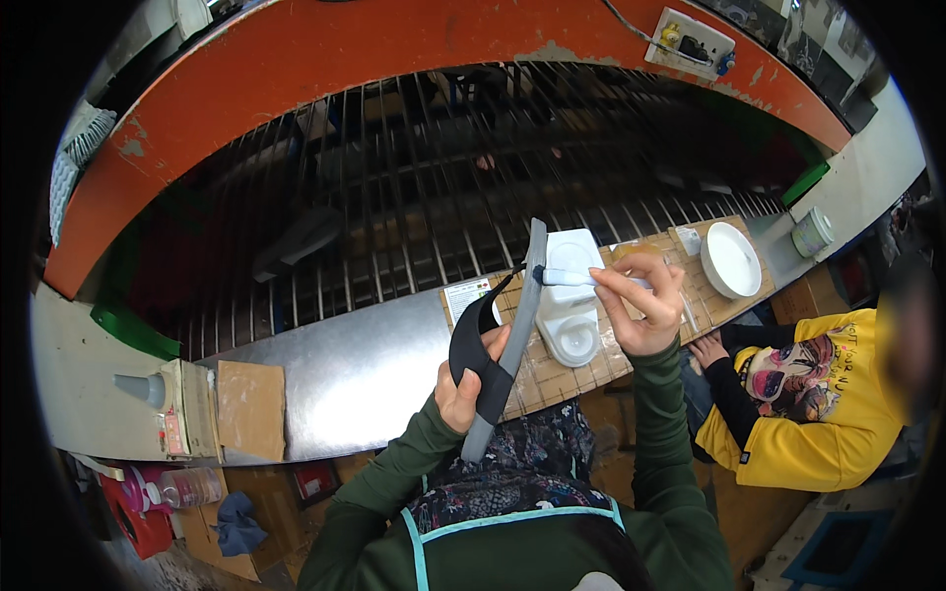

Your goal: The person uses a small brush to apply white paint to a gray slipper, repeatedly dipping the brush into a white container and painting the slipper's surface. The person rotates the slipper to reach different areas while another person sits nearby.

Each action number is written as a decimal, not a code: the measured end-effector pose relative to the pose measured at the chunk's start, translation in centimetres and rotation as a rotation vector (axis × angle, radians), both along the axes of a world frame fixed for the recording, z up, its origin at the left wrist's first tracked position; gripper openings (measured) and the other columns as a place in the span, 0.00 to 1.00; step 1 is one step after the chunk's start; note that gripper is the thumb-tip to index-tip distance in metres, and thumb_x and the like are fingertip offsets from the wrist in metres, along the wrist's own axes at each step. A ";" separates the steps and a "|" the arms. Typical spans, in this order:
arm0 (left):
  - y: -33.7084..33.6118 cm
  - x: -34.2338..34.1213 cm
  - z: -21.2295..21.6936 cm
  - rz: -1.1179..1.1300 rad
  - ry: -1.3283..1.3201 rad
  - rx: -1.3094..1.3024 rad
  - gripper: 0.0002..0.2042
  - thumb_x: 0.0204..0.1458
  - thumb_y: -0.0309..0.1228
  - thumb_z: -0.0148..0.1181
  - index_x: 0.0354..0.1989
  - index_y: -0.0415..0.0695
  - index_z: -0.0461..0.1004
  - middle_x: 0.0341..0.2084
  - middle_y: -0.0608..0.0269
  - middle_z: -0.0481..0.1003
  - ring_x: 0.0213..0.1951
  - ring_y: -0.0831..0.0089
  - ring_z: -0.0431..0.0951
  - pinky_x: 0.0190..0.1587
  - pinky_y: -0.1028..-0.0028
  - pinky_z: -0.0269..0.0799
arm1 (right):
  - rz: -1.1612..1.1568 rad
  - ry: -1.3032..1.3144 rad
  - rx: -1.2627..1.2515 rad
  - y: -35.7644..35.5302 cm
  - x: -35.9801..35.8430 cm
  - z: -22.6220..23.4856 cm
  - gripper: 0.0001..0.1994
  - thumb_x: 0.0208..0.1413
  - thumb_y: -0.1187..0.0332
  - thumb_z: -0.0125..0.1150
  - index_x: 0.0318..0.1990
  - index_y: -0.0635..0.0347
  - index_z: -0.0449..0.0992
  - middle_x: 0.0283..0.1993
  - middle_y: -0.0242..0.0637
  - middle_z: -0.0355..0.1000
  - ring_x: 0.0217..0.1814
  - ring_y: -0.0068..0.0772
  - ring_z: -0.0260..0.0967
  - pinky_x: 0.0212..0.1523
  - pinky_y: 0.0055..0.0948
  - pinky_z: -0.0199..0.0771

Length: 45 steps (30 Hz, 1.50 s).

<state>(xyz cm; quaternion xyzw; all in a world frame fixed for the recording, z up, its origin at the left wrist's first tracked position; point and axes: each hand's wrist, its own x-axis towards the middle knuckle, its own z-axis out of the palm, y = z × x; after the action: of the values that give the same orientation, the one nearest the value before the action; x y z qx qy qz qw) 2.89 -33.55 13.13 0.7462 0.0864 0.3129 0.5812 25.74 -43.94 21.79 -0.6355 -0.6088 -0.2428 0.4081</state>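
Observation:
My left hand [461, 396] grips a slipper with a grey sole [524, 330] and a wide black strap [471, 340]. The slipper is held up on its edge, its fingers and thumb wrapped around the strap side. Between the fingertips of my right hand [645, 303] is a small brush with a pale handle [570, 278]. The brush's dark tip meets the sole's edge near its far end, though contact is hard to confirm. Behind and below the brush stands a white plastic container [574, 330] with a round recess at its near end.
Cardboard [537, 382] covers part of the metal bench [340, 379]. A white bowl [731, 259] sits at the right, near a can [812, 232]. Beyond lies a roller conveyor [394, 197] behind which runs an orange rail [394, 49]. A person in a yellow top [803, 404] sits at right.

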 end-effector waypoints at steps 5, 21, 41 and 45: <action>0.1 0.1 -0.1 -0.019 -0.003 -0.004 0.41 0.60 0.60 0.26 0.64 0.29 0.56 0.60 0.44 0.62 0.60 0.61 0.64 0.62 0.67 0.55 | 0.039 -0.018 -0.046 -0.4 0.3 -0.1 0.15 0.36 0.75 0.70 0.36 0.50 0.84 0.35 0.32 0.73 0.33 0.26 0.66 0.38 0.28 0.53; -0.4 0.6 -1.0 -0.064 -0.027 -0.270 0.40 0.61 0.58 0.29 0.67 0.30 0.48 0.61 0.49 0.61 0.58 0.67 0.64 0.61 0.71 0.57 | 0.092 0.000 -0.058 -0.4 0.1 -0.8 0.16 0.37 0.72 0.71 0.38 0.47 0.84 0.34 0.29 0.74 0.28 0.22 0.64 0.37 0.30 0.47; -0.8 1.8 -1.3 -0.069 -0.050 -0.340 0.40 0.61 0.58 0.28 0.68 0.31 0.44 0.64 0.50 0.56 0.61 0.67 0.62 0.62 0.72 0.56 | -0.041 -0.034 0.048 -0.2 0.4 -0.8 0.15 0.38 0.70 0.71 0.39 0.45 0.84 0.36 0.29 0.73 0.31 0.22 0.63 0.38 0.30 0.47; -0.6 1.7 -1.1 -0.094 -0.036 -0.331 0.39 0.62 0.57 0.27 0.68 0.31 0.44 0.64 0.50 0.56 0.61 0.67 0.62 0.62 0.72 0.56 | -0.011 -0.049 0.007 -0.5 0.3 -0.8 0.15 0.39 0.70 0.71 0.39 0.45 0.83 0.36 0.29 0.73 0.29 0.23 0.62 0.38 0.31 0.47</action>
<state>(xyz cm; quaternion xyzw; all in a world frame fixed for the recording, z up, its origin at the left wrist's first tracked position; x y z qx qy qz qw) 4.55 -34.16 12.03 0.6378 0.0913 0.2803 0.7115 26.05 -44.40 21.03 -0.6313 -0.6143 -0.2624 0.3939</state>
